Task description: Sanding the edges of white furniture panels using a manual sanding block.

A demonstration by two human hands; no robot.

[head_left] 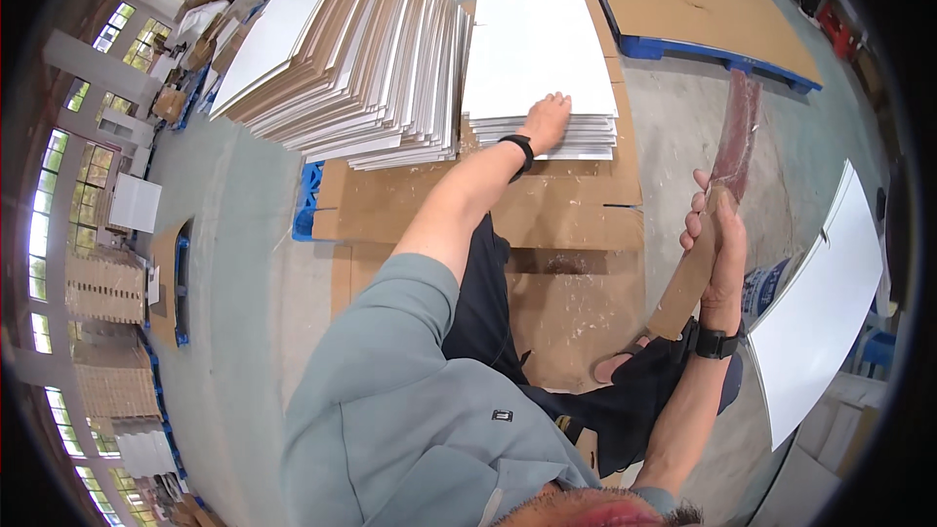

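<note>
My left hand (549, 125) rests on the near edge of a low stack of white boards (539, 44), its fingers lying on the top sheet. Lower down, its palm side is hidden. My right hand (720, 239) is closed around a long flat strip (688, 285), which slants upward and away. The strip's near part looks like brown cardboard; its far part (737, 132) is dull red and shiny. Left of the low stack leans a thick, fanned pile of white boards (390, 68) with brown edges showing.
Both piles sit on cardboard (468, 210) over a blue pallet (307, 200). Another cardboard-topped pallet (703, 5) lies at the far right. A loose white panel (820, 303) stands tilted by my right arm, near a bucket (766, 285). Stacked goods (112, 371) line the left.
</note>
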